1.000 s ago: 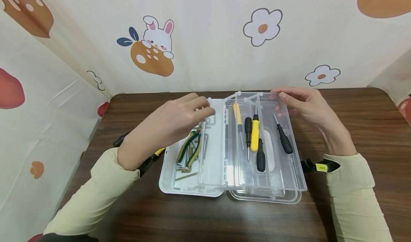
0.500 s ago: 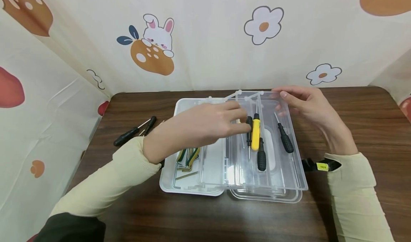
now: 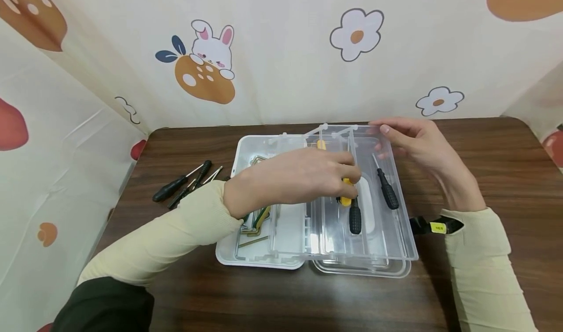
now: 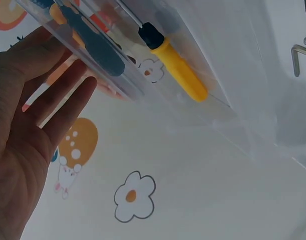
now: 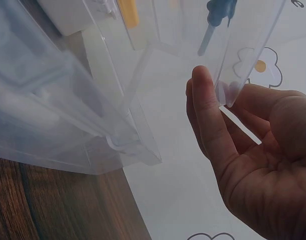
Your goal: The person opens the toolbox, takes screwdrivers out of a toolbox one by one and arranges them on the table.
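My left hand [image 3: 303,175] reaches palm down over a clear compartment tray [image 3: 398,239]. Its fingers are at a yellow screwdriver [image 3: 346,201]; the thumb is hidden, so a grip on the handle cannot be confirmed. Its outer fingers look straight in the left wrist view. A black-handled screwdriver [image 3: 355,219] lies just below these fingers, another black screwdriver [image 3: 388,190] to the right. A second yellow-handled screwdriver [image 4: 180,70] shows through the plastic. My right hand [image 3: 422,139] pinches the tray's far right edge, with fingers and thumb on either side of the wall [image 5: 243,75].
The tray overhangs a white box [image 3: 288,229] holding green-handled pliers [image 3: 264,217] and several hex keys [image 3: 254,241]. Another clear piece [image 3: 365,272] sits underneath. Several black-handled tools [image 3: 169,188] lie on the wooden table [image 3: 220,298] to the left. A patterned curtain [image 3: 281,68] stands behind.
My left hand has moved right, from above the white box to the yellow screwdriver in the clear tray. The right hand keeps its hold on the tray edge.
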`<state>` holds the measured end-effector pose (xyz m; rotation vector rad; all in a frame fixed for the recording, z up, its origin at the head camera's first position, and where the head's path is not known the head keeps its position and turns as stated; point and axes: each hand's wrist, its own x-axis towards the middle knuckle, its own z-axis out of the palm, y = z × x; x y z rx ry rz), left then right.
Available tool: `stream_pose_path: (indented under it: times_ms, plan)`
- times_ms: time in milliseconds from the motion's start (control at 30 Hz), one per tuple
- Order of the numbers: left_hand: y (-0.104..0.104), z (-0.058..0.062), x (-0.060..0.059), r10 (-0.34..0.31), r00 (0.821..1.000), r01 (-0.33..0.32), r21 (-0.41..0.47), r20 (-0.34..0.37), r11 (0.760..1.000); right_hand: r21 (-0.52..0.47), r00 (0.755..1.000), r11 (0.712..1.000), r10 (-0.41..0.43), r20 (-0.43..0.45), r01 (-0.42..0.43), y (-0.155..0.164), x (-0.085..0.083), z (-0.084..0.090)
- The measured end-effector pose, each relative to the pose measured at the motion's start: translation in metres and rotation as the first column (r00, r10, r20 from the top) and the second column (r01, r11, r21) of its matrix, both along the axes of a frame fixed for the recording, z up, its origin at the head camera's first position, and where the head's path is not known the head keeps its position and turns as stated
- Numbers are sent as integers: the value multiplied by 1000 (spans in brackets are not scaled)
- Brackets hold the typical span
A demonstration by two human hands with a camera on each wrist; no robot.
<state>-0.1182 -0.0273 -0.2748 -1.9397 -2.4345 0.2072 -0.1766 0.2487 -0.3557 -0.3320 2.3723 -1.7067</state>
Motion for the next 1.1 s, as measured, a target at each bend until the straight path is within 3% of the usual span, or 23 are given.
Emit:
stream_pose_path:
  times_ms: [267,667,933,1100]
  plan:
    - [4,-1,1,1,1000,-1,-1,-23,1000,-12,1000,1000,3,-7,-3,0,-1,2]
    - [4,-1,5,-12,999,14,-36,50,999,2,1000,1000,2,-26,-2,0,0,1]
    - [3,-4,7,-41,998,40,31,57,999,-23,999,1000,17,-33,-18,0,1,1]
    - [4,-6,8,-103,994,98,115,38,989,-10,999,1000,12,-40,-13,0,2,0]
